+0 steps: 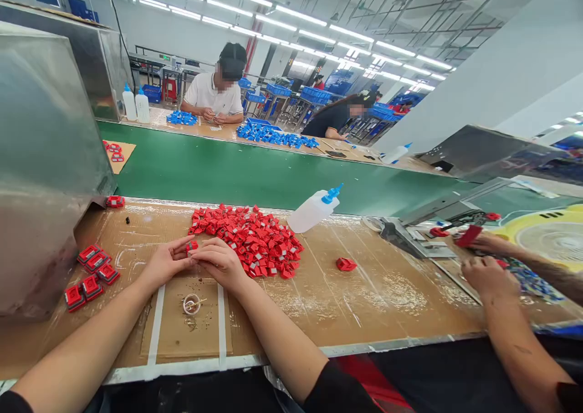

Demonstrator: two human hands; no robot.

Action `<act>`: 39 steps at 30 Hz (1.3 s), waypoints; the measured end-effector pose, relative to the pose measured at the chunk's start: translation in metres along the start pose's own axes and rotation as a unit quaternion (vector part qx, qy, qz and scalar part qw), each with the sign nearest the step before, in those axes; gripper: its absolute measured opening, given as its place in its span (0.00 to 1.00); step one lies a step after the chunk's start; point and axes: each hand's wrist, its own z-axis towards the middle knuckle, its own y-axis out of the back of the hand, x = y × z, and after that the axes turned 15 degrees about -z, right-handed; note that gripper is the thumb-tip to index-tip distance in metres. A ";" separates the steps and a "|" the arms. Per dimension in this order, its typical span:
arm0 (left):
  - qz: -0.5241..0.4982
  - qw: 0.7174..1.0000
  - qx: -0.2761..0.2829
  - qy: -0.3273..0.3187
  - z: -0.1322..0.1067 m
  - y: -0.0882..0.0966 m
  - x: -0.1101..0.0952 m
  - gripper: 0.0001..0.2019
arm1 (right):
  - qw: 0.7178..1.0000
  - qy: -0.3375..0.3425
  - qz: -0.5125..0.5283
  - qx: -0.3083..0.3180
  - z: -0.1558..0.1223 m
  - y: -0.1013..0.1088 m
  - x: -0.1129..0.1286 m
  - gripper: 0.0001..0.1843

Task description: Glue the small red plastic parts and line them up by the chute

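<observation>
Between my two hands is a small red plastic part (192,246), held just above the cardboard-covered bench. My left hand (167,260) grips it from the left with bent fingers. From the right, my right hand (219,261) pinches the same part, its fingertips partly hiding it. Below them a small round cup (191,304) with a thin stick in it sits on a taped cardboard sheet (189,337). A heap of red plastic parts (255,240) lies just beyond my right hand. Several red parts with dark bases (93,270) lie left of my left hand.
A white bottle with a blue nozzle (314,211) leans behind the heap. One red part (346,264) lies alone to the right. A metal housing (45,170) bounds the left. A co-worker's hands (492,279) work at far right. A green conveyor belt (255,176) crosses behind.
</observation>
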 end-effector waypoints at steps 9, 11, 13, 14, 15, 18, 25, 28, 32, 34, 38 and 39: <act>0.046 0.998 -0.024 -0.037 -0.006 -0.013 -0.006 0.33 | 0.994 -0.050 0.079 0.051 0.001 0.011 0.005 0.43; 0.072 0.996 -0.020 -0.051 -0.010 -0.018 -0.008 0.33 | 0.984 -0.102 0.123 0.085 0.001 0.011 0.005 0.49; 0.094 0.993 -0.012 -0.065 -0.013 -0.023 -0.010 0.30 | 0.973 -0.135 0.154 0.110 0.001 0.009 0.005 0.47; 0.101 0.992 -0.009 -0.072 -0.015 -0.024 -0.010 0.29 | 0.970 -0.142 0.161 0.114 0.001 0.008 0.005 0.46; 0.104 0.991 -0.006 -0.079 -0.015 -0.024 -0.010 0.28 | 0.969 -0.146 0.162 0.113 0.001 0.007 0.005 0.46; 0.099 0.991 -0.002 -0.089 -0.016 -0.022 -0.007 0.27 | 0.972 -0.147 0.150 0.105 0.002 0.006 0.007 0.43; 0.074 0.994 -0.013 -0.073 -0.013 -0.026 -0.005 0.30 | 0.968 -0.126 0.191 0.100 0.001 0.017 0.010 0.40; 0.058 0.996 0.002 -0.069 -0.011 -0.029 -0.006 0.29 | 0.967 -0.060 0.227 0.099 0.001 0.020 0.006 0.43; 0.050 0.995 0.001 -0.086 -0.009 -0.027 -0.004 0.28 | 0.968 -0.023 0.236 0.082 0.003 0.018 0.001 0.35; 0.042 0.997 -0.003 -0.071 -0.009 -0.025 -0.005 0.30 | 0.973 -0.022 0.215 0.079 0.002 0.015 -0.001 0.33; 0.056 0.998 0.013 -0.017 -0.009 -0.025 -0.012 0.30 | 0.983 -0.014 0.157 0.093 0.000 0.014 -0.001 0.28; 0.067 0.997 0.019 -0.018 -0.009 -0.026 -0.014 0.29 | 0.984 -0.016 0.151 0.095 -0.001 0.015 -0.001 0.27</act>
